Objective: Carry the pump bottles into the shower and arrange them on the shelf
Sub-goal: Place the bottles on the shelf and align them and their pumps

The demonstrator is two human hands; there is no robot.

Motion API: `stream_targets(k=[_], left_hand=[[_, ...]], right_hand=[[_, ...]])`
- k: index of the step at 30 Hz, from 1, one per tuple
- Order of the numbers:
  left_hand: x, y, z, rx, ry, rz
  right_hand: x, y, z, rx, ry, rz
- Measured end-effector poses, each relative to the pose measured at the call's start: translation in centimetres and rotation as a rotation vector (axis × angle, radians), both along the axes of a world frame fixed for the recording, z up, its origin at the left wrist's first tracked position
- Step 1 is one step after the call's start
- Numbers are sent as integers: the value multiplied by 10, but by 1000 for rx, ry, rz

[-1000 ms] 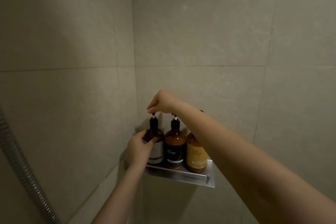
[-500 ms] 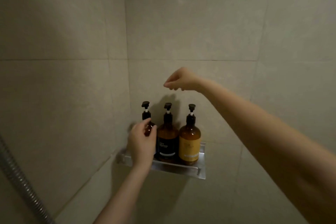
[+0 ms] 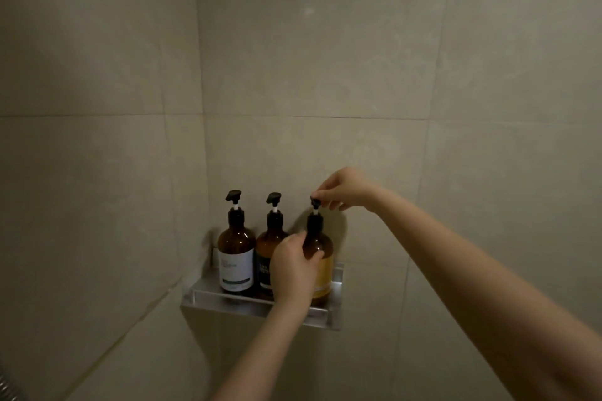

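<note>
Three amber pump bottles stand upright in a row on a metal corner shelf (image 3: pixel 208 298). The white-label bottle (image 3: pixel 236 257) is at the left, the dark-label bottle (image 3: pixel 265 257) in the middle, the yellow-label bottle (image 3: pixel 322 270) at the right. My left hand (image 3: pixel 293 270) wraps around the yellow-label bottle's body and hides part of the middle bottle. My right hand (image 3: pixel 345 189) pinches that bottle's black pump head (image 3: pixel 315 202) from the right.
Beige tiled walls meet in a corner just left of the shelf. A ribbed metal shower hose (image 3: pixel 5 387) shows at the bottom left edge. My right forearm crosses the lower right of the view.
My left hand has moved from the white-label bottle to the yellow-label bottle. My right hand has come down from above the bottles onto the right pump head.
</note>
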State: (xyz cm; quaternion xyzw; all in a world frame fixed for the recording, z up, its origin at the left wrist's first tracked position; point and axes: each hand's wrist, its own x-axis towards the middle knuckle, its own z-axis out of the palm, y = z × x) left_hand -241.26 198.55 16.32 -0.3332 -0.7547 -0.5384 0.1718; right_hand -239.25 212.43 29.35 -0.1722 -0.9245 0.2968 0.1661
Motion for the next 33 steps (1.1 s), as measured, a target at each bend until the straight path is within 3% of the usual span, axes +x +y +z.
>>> stream_targets(k=[12,15,17,20,22,25,30,33], left_hand=[[-2,1,-4,-15,41,2],[-7,-11,0,92,-12,-19],[-21,-29,5,250,-63,135],[-56,-63,12,490,-237,346],[-86,-83,8,441,-377,369],[-122,-100,-5,267,-611,233],[-120,-100,-7,381,-895,-111],[-115,-98,-8,385,-979,-201]], right_hand=[[-3,-2,-10,-88,66,-46],[6,-2,-16,-145,129,-74],[14,1,-29,-299,252,-153],[31,5,-65,-505,264,-266],[42,1,-93,-625,147,-296],[49,-7,-126,-709,55,-319],[45,-25,-144,-619,108,-173],[40,-33,-144,-561,125,-148]])
